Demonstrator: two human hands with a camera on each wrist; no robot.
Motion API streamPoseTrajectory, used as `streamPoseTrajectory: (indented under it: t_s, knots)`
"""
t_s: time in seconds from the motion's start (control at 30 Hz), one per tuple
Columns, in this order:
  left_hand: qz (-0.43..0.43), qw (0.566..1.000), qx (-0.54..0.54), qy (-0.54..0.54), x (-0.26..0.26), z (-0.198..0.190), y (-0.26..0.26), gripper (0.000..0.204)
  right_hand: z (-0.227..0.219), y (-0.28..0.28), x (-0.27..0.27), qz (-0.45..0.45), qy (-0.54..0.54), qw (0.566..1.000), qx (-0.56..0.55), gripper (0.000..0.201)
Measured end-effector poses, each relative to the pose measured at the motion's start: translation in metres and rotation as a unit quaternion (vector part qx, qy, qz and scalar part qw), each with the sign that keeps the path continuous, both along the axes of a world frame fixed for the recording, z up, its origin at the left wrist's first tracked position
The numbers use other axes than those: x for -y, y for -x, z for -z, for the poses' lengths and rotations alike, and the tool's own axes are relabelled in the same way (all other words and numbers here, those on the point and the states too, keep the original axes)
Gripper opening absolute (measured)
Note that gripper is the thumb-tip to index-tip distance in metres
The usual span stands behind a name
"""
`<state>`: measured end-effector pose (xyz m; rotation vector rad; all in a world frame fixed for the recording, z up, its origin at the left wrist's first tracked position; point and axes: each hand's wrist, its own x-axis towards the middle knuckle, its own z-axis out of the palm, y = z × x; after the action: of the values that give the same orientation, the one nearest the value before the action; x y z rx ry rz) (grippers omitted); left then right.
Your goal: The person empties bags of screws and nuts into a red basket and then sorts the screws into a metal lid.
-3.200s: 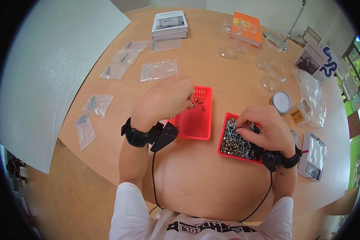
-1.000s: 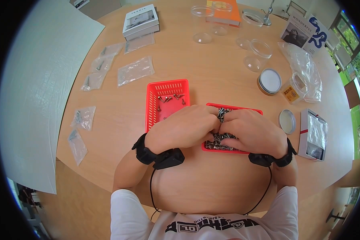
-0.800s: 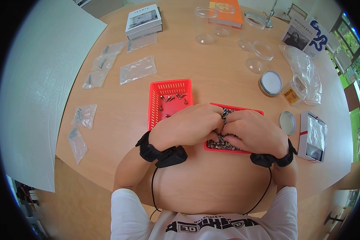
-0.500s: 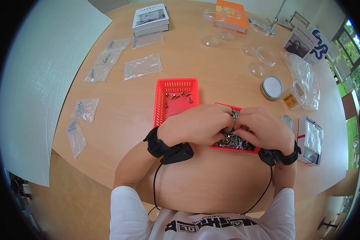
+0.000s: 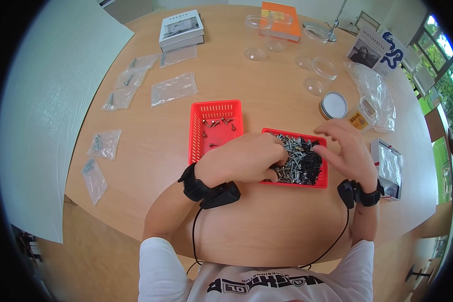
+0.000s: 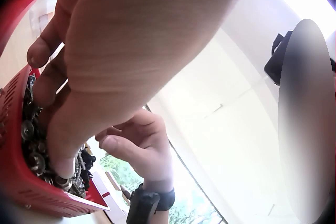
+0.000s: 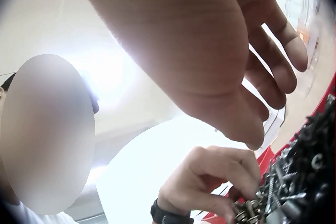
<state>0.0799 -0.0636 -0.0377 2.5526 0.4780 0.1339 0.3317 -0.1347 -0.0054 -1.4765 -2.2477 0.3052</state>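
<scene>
Along the desk's point(image 5: 267, 221) left edge lie 2 clear bags point(image 5: 103, 144) of screws. Farther up that edge, toward the far left, 3 more bags point(image 5: 127, 79) hold screws and partly overlap. Near the far edge, left of the middle, sit 2 stacked books point(image 5: 181, 31), with 2 flat bags point(image 5: 174, 89) on their near side.

The red left basket point(image 5: 194, 126), left of the desk's middle, holds several loose screws point(image 5: 213, 145). The left hand point(image 5: 241, 158) reaches past its near right corner into the left part of the right basket point(image 5: 302, 186). Its fingers are bent down among the mixed screws point(image 5: 296, 157), silver, brassy and black; whether they pinch any, I cannot tell.

Behind, by the far edge, 4 clear jars point(image 5: 317, 40) stand near an orange book point(image 5: 282, 22). The right hand point(image 5: 348, 151) hovers over the right basket's right edge, released, fingers spread and slightly bent, with nothing in its grasp. Beyond it are a round tin point(image 5: 333, 105) and a clear tub point(image 5: 362, 118). By the desk's right edge is a box point(image 5: 389, 168).
</scene>
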Motion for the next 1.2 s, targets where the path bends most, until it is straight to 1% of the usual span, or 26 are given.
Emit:
streamPoseTrajectory:
  t_s: [0.07, 0.1, 0.13, 0.2, 0.3, 0.4, 0.5, 0.6, 0.7, 0.73, 0.8, 0.87, 0.9, 1.0, 1.1, 1.2]
  knots:
    - [-0.008, 1.000, -0.009, 0.017, 0.001, -0.003, -0.001, 0.029, 0.017, -0.018, -0.005, 0.061, -0.015, 0.998, 0.014, 0.032]
    - [-0.009, 0.999, -0.020, 0.026, 0.001, -0.004, -0.002, 0.030, 0.022, -0.022, -0.004, 0.078, 0.048, 0.996, -0.004, 0.037]
    - [-0.010, 0.999, -0.031, 0.035, 0.000, -0.005, -0.003, 0.031, 0.028, -0.024, -0.003, 0.070, 0.068, 0.995, -0.014, 0.037]
    - [-0.005, 0.999, -0.014, 0.033, 0.001, -0.005, -0.003, 0.030, 0.041, -0.025, -0.004, 0.050, 0.106, 0.993, -0.033, 0.037]
    - [-0.011, 0.999, 0.013, 0.034, 0.003, 0.001, 0.001, 0.030, 0.052, -0.027, -0.007, 0.044, 0.075, 0.995, -0.046, 0.034]
    - [-0.026, 0.999, 0.017, 0.020, 0.010, 0.004, 0.011, 0.029, 0.042, -0.021, -0.003, 0.039, 0.121, 0.992, -0.022, 0.032]
    - [-0.031, 0.999, 0.020, -0.001, 0.018, 0.005, 0.020, 0.028, 0.037, -0.014, 0.011, 0.023, 0.118, 0.993, -0.006, 0.031]
    - [-0.030, 0.999, 0.038, -0.012, 0.022, 0.008, 0.037, 0.026, 0.019, -0.004, 0.023, 0.021, 0.178, 0.983, -0.039, 0.029]
    - [-0.032, 0.996, 0.081, -0.014, 0.026, 0.014, 0.051, 0.024, 0.017, -0.010, 0.015, -0.066, 0.256, 0.964, -0.008, 0.029]
    - [-0.030, 0.994, 0.099, -0.016, 0.027, 0.017, 0.053, 0.023, 0.015, -0.012, 0.010, -0.093, 0.263, 0.960, 0.010, 0.029]
    - [-0.036, 0.993, 0.101, -0.041, 0.030, 0.019, 0.054, 0.024, 0.011, -0.012, 0.002, -0.142, 0.273, 0.950, 0.049, 0.030]
    - [-0.044, 0.991, 0.100, -0.072, 0.033, 0.022, 0.053, 0.025, 0.002, -0.006, -0.004, -0.135, 0.173, 0.975, 0.046, 0.033]
    - [-0.039, 0.991, 0.110, -0.068, 0.033, 0.025, 0.052, 0.025, -0.002, -0.004, -0.007, -0.129, 0.122, 0.983, 0.044, 0.034]
    - [-0.044, 0.989, 0.108, -0.087, 0.035, 0.025, 0.051, 0.024, -0.019, 0.011, -0.029, -0.137, 0.124, 0.982, 0.032, 0.036]
    - [-0.054, 0.992, 0.089, -0.074, 0.039, 0.015, 0.051, 0.023, -0.029, 0.030, -0.048, -0.154, 0.133, 0.979, -0.028, 0.035]
    - [-0.087, 0.986, 0.112, -0.082, 0.036, 0.001, 0.060, 0.023, -0.029, 0.042, -0.061, -0.174, 0.118, 0.975, -0.074, 0.035]
